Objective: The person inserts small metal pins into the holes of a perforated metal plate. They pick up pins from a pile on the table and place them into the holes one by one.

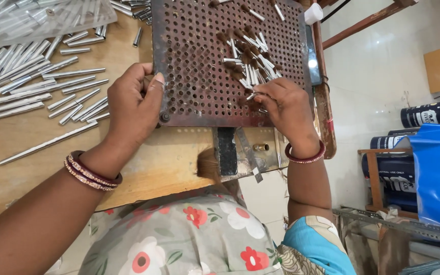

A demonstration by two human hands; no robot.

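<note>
1. While the left hand (133, 104) clamps the rusty perforated plate (199, 76) by its edge on the tabletop (21, 137), steadiness matters most.
2. Right hand (283, 107) pinches small brush-tipped pins (250, 63) piled on the plate; feeding them singly looks wisest.

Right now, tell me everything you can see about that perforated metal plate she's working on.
The perforated plate is a flat, rust-brown metal sheet with rows of small round holes, lying on a wooden table. The left hand grips its near-left edge; the right hand rests on its near-right part, fingers among a loose pile of small brown-tipped silver pieces.
</note>
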